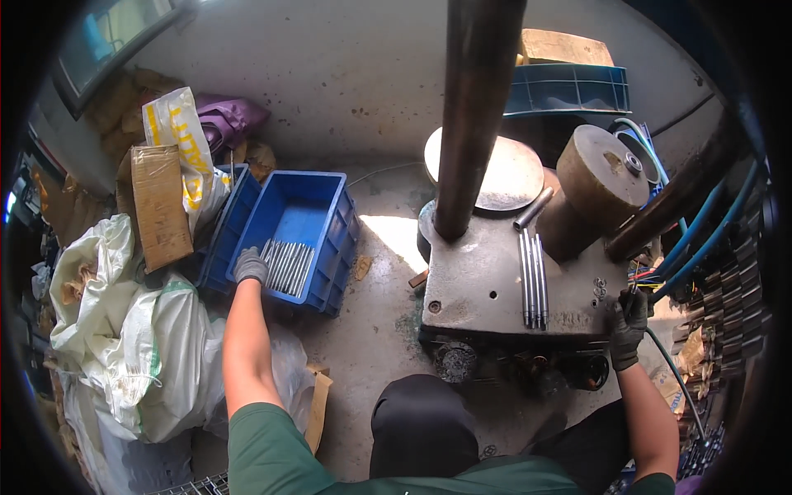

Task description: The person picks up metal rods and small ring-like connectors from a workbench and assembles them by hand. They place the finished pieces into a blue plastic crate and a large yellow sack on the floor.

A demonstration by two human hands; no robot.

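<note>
My left hand (251,266), in a grey glove, reaches into the near left corner of a blue plastic crate (337,210). Its curled fingers are at the ends of a row of slim metal rods (289,266) lying side by side in the crate. Whether a rod is in them is hidden. My right hand (629,332), in a dark, dirty glove, is closed at the right edge of a metal machine table (470,276). It grips a small dark thing too unclear to name. Several metal rods (533,279) lie parallel on the table.
A dark upright column (478,115) rises from the table. Behind are a round metal plate (503,173), a heavy cylinder (598,186) and a short bar (533,208). White sacks (157,346) and a cardboard piece (162,202) crowd the left; blue hoses (701,227) hang right.
</note>
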